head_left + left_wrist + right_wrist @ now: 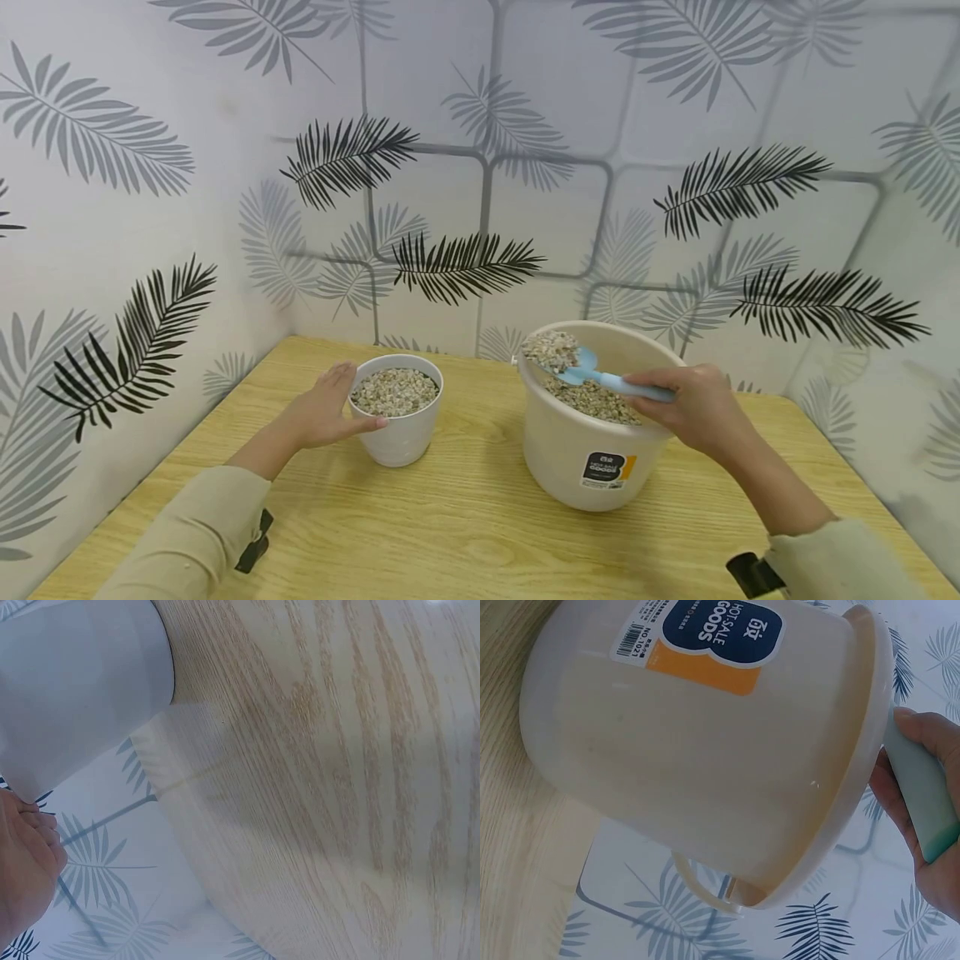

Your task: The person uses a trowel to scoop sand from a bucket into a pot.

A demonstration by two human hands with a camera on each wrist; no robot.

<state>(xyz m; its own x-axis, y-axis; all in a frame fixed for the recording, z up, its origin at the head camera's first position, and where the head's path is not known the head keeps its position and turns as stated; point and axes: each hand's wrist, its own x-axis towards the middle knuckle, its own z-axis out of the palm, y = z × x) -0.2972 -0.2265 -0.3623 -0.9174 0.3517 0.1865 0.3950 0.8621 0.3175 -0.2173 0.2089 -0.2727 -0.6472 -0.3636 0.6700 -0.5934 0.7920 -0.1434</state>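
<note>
On the left stands a white pot [401,442], filled near its rim with pale, grainy gravel [396,392]. My left hand [324,410] rests against its near left side, thumb along the front rim and fingers at the left. In the left wrist view, the fingertips of the left hand [31,847] show beside the pot [82,690]. My right hand [701,408] grips the handle of a light blue trowel [611,382]. Heaped gravel [551,350] covers its blade, which overlaps the left rim of the cream bucket [577,458]. More gravel [592,402] lies inside the bucket.
Pot and bucket stand apart on a wood-grain table [450,533]. Behind and to the sides rise walls with leaf-patterned covering [480,208]. A label [606,469] faces front on the bucket, and a handle [697,885] hangs at the bucket's side.
</note>
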